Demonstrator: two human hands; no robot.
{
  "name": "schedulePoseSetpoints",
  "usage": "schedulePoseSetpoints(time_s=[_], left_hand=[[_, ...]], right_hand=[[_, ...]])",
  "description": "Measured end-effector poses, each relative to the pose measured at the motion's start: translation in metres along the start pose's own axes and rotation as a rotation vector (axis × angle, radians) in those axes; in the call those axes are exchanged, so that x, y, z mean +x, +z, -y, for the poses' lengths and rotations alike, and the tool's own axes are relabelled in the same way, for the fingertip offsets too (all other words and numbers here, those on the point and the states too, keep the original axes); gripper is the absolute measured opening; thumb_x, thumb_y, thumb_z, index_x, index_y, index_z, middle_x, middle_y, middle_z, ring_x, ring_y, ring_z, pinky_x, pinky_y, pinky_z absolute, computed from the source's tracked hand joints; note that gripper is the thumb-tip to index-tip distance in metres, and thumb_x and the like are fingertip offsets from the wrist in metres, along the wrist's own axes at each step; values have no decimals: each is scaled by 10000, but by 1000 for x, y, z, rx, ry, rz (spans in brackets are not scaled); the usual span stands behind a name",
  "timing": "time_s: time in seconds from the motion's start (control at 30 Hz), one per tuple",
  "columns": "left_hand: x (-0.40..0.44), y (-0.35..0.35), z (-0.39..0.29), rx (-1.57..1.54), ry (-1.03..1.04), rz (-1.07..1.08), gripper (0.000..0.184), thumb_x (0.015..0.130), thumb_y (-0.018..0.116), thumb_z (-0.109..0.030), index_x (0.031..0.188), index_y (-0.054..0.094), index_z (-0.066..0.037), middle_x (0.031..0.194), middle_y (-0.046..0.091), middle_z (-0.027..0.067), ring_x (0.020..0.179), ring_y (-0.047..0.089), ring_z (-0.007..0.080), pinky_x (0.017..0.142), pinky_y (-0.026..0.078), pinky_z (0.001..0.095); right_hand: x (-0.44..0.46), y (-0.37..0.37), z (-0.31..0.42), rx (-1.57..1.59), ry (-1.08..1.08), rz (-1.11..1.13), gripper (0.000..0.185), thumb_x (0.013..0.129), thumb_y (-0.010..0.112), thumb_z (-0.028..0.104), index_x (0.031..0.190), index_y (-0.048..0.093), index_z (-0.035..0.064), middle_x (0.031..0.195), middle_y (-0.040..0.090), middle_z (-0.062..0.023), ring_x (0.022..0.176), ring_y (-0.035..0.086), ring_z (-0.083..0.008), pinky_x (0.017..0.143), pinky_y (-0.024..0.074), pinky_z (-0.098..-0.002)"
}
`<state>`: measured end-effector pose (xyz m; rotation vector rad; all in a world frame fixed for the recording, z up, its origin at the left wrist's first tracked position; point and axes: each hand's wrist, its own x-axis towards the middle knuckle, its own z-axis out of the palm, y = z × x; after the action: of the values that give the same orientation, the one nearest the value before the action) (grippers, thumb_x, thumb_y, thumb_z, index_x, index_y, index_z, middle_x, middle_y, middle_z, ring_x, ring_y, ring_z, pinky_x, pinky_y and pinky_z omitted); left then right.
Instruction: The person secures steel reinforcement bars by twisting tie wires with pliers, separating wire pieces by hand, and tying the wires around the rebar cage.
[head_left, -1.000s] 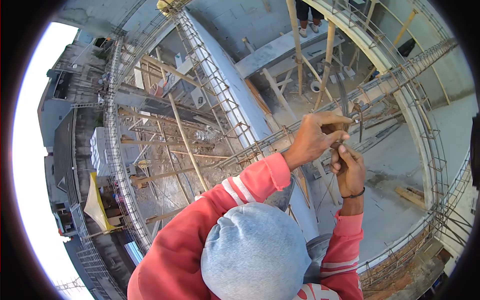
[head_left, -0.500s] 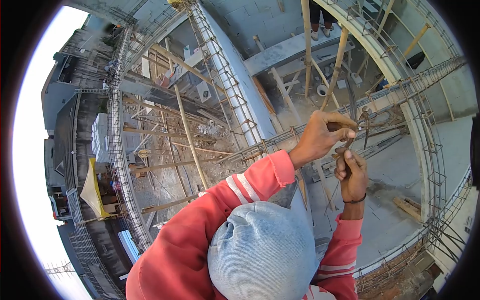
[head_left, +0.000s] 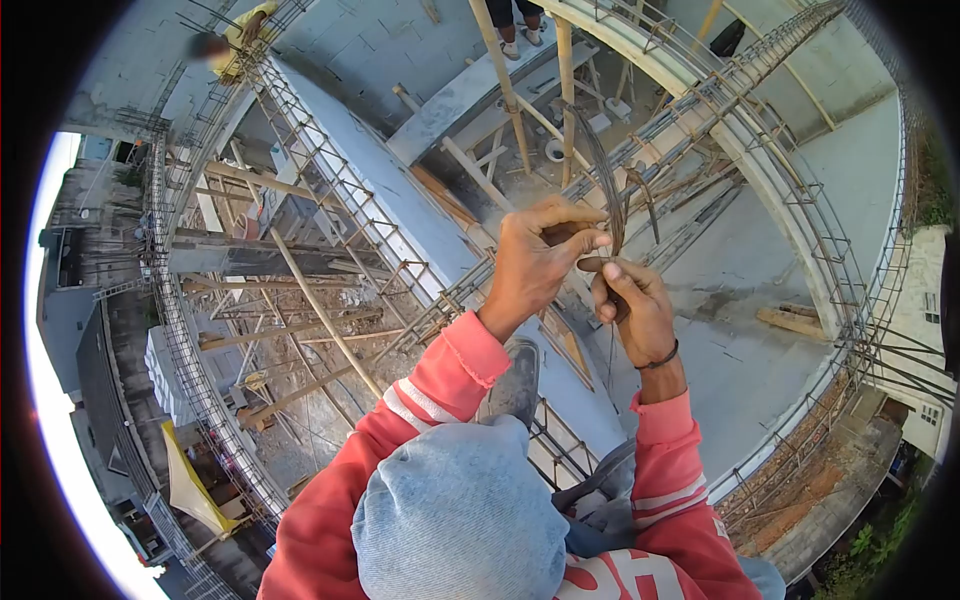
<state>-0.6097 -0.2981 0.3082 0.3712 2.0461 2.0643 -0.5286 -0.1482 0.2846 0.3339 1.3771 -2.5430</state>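
My left hand [head_left: 540, 258] is closed in a pinch, thumb and forefinger meeting at a bundle of thin dark tie wire [head_left: 607, 188]. Just below it, to the right, my right hand [head_left: 640, 312] pinches the lower part of the wire with thumb and curled fingers. A small brown piece between the fingertips is too unclear to name. Thin strands hang beneath the right hand. Beyond the hands, a dark tool that looks like pincers [head_left: 645, 200] rests at the long rebar cage [head_left: 700, 110], apart from both hands.
A wall top [head_left: 385, 195] carries another rebar cage [head_left: 325, 160]. Bamboo poles [head_left: 325, 315] and timber props stand in the deep space below. A curved concrete beam [head_left: 775, 205] lies right. One person in yellow [head_left: 240, 40] is at the upper left; another person's legs [head_left: 515, 20] show at the top.
The view has turned and shifted, so hands and surroundings sit further left. The wire bundle now shows between the fingertips. A person in yellow has come into view.
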Motion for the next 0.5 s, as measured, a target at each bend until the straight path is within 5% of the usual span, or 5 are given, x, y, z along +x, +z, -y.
schedulePoseSetpoints(time_s=[0.1,0.2,0.4,0.5], left_hand=[[3,0,-3,52,64,-10,286,842,781,22,1123,729,21,900,688,45,809,639,92,723,527,245],[3,5,-7,-216,-70,4,246,852,787,-20,1088,740,33,922,712,65,820,663,111,731,540,253],[-6,19,-4,-208,-210,-37,238,883,789,-118,1041,743,54,948,744,111,837,702,140,750,577,273],[-5,18,-4,-237,-200,-29,215,884,786,-105,1028,745,49,927,742,104,818,698,136,734,582,276]], right_hand=[[0,1,4,-62,-2,-47,311,1047,524,196,1144,688,-50,667,472,33,542,389,-36,481,318,-209],[-1,3,8,-13,12,-49,304,1048,530,208,1124,694,-37,671,457,40,540,369,-29,480,302,-202],[-1,7,13,39,-13,-186,296,1045,547,223,852,632,16,661,430,41,540,335,-30,482,280,-205],[-1,-2,7,-7,-29,-38,264,1037,563,228,848,587,44,657,417,41,539,338,-37,478,299,-213]])
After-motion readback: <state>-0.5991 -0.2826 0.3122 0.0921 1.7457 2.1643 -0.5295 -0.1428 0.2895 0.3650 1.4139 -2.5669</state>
